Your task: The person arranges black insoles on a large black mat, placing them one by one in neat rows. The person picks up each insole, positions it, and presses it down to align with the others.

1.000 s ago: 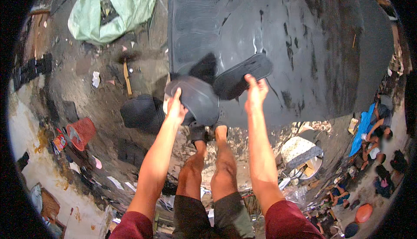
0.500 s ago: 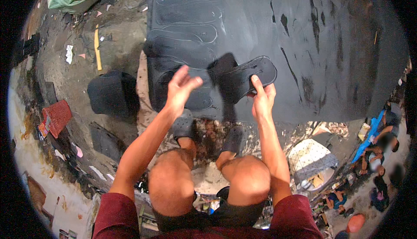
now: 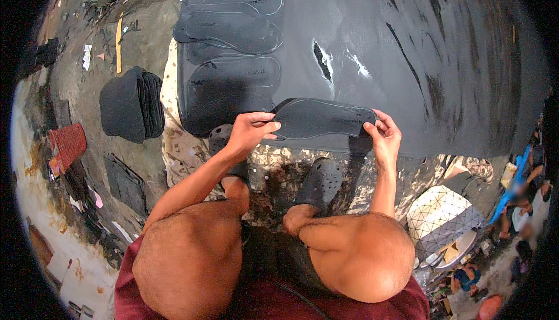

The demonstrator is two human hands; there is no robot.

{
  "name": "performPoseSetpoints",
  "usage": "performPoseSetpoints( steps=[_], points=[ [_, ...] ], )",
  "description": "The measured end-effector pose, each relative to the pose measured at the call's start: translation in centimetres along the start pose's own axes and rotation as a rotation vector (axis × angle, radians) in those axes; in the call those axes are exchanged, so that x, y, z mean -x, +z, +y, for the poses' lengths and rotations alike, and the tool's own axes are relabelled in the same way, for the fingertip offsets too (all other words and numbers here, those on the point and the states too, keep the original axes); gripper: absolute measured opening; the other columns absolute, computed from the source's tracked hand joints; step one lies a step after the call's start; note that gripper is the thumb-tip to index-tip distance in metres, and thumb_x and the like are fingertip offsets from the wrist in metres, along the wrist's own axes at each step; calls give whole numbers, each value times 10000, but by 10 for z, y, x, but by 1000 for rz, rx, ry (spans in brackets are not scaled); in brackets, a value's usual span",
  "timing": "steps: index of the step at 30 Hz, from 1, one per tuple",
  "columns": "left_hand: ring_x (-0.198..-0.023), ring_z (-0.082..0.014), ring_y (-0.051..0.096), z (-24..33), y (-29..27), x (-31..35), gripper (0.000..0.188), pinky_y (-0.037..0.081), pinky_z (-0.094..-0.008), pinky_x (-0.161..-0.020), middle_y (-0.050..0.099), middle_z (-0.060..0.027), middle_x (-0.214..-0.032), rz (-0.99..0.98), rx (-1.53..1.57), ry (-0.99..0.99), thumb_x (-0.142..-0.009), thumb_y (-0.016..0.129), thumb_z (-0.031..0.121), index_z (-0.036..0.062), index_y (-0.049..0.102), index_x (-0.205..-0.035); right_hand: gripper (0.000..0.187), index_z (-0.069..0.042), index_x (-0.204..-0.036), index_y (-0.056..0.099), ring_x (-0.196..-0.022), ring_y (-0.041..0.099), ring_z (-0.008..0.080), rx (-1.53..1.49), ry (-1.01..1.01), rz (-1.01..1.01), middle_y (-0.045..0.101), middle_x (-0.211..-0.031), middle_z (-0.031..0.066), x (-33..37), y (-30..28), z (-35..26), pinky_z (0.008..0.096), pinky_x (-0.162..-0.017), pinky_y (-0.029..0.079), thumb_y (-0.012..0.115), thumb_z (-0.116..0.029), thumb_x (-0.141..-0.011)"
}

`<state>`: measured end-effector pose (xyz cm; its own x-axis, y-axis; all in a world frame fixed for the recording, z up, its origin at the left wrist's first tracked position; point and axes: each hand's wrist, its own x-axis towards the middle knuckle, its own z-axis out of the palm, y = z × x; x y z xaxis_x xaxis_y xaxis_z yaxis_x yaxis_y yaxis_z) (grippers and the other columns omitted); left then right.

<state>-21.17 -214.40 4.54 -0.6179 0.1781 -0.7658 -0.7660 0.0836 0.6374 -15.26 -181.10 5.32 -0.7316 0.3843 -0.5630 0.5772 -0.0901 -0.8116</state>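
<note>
A black shoe sole piece (image 3: 323,117) with a thin foot outline drawn on it is held level between my hands, just over the near edge of a large black sheet (image 3: 361,17). My left hand (image 3: 250,134) pinches its left end, thumb on top and fingers partly hidden beneath. At its right end, my right hand (image 3: 385,137) grips the corner between thumb and fingers. Several similar outlined soles (image 3: 233,29) lie in a column along the sheet's left side, some overlapping.
A stack of black pieces (image 3: 131,105) stands on the dirty ground at left, near a red woven basket (image 3: 68,147) and a yellow strip (image 3: 119,46). A white, grid-patterned item (image 3: 439,215) lies at right. Other people (image 3: 469,276) sit at far right. My clog-clad feet (image 3: 320,183) are below the sheet.
My left hand, open and apart from the sole before, now holds its left end. The tilted sole, earlier in my right hand alone, is now level and nearer me. The view has shifted.
</note>
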Motion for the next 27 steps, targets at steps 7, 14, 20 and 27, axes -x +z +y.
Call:
performPoseSetpoints(
  steps=[7,14,20,27],
  points=[
    [-772,-165,704,-6,3,-9,359,594,-293,-620,741,-169,-919,136,-287,132,-772,840,112,-67,695,-1046,435,-81,-1203,668,-717,564,55,178,-57,-2,624,-742,-41,-6,-3,17,232,-713,461,721,43,-790],
    [-719,-143,702,-17,-1,-8,325,574,-265,-643,754,-161,-870,179,-359,176,-729,869,145,-53,734,-949,403,-79,-1160,671,-690,522,39,152,-91,0,564,-716,-68,-5,-3,25,218,-663,430,721,25,-773],
    [-682,-134,687,-16,1,-6,334,557,-265,-656,747,-124,-829,158,-332,170,-759,871,183,-33,728,-970,399,-77,-1152,666,-673,477,32,164,-102,51,526,-706,-82,-2,-4,29,212,-629,391,698,37,-771],
    [-631,-101,648,-35,2,-11,263,536,-253,-589,741,-108,-783,200,-235,233,-769,851,164,-33,727,-890,386,-55,-1140,654,-653,454,26,122,-128,67,519,-712,-78,-1,-3,32,196,-608,367,675,65,-774]
  ],
)
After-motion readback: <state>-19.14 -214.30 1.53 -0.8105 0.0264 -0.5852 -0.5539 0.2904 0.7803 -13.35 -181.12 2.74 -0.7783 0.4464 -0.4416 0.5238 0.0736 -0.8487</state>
